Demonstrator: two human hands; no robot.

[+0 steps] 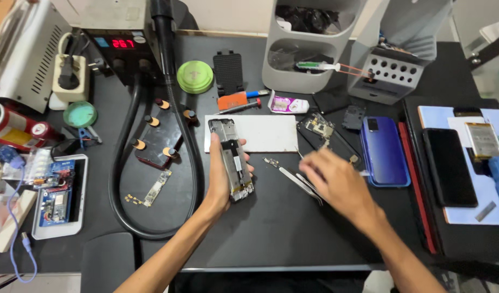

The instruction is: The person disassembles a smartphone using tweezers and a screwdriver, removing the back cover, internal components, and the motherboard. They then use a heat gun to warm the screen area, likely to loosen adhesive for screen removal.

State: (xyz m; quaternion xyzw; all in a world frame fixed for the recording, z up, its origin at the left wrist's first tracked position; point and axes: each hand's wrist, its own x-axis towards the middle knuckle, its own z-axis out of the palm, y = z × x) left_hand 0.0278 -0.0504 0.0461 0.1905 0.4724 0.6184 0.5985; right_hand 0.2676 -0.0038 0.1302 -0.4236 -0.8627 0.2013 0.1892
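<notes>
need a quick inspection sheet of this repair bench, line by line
surface: dark work mat, white rectangular pad at its middle
job's things: opened phone frame with bare boards upright in left hand; metal tweezers on the mat under blurred right hand
clutter: blue phone back cover, black-screened phone, loose circuit board, green round tin, grey tool rack
grippers: left fingers wrapped round the frame; right hand open, holding nothing clear
cables: thick black hose looping on the mat; thin blue wire at left edge
surroundings: station with red digits, white plug adapter
</notes>
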